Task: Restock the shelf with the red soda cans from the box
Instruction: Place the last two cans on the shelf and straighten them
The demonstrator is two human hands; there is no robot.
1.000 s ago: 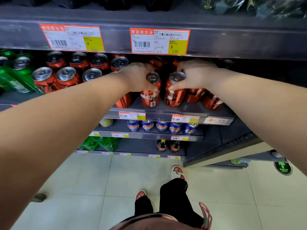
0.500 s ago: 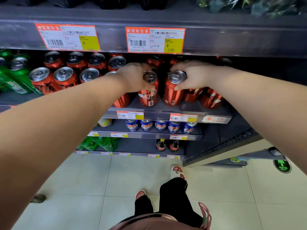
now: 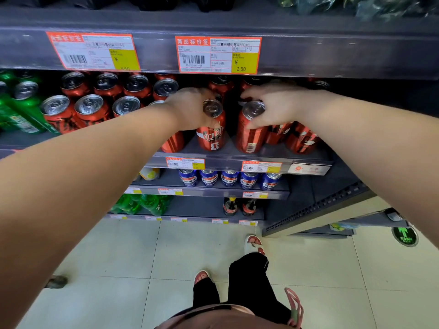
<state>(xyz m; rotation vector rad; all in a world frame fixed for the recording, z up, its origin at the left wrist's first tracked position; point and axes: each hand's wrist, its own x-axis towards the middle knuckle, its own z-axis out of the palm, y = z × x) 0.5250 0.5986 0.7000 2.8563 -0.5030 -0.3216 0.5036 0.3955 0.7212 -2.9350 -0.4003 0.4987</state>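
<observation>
Fingers (image 3: 254, 92) of the right hand (image 3: 278, 105) curl round the right red can (image 3: 249, 136), upright on the shelf (image 3: 275, 152) below the 2.80 price tag (image 3: 218, 55). The left hand (image 3: 190, 108) grips the left red can (image 3: 211, 136), upright below that tag's left half.

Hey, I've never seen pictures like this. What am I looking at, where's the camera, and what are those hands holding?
There is no machine here. A person wears a wide-angle camera on the head, which looks forward and down at the hands. That is the only view.

The left hand grips the left can near its top. The right hand grips the right can the same way. Both are red and stand near the front edge of the shelf.

More red cans fill that shelf to the left, with green bottles beyond them. Blue cans sit one shelf lower.
</observation>
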